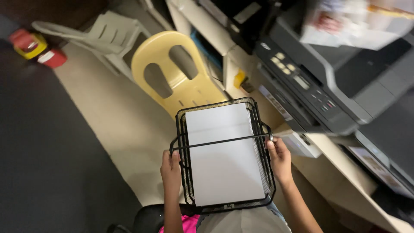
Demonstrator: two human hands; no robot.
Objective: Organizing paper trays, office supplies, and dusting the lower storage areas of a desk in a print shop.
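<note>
I hold a black wire-mesh paper tray level in front of me, above my lap. A stack of white paper fills it, and a thin black bar crosses over the stack. My left hand grips the tray's left rim. My right hand grips its right rim near the end of the bar.
A dark grey printer stands on a beige desk to the right, with blurred papers on top. A yellow plastic chair and a whitish chair stand ahead on the pale floor. A dark mat lies left.
</note>
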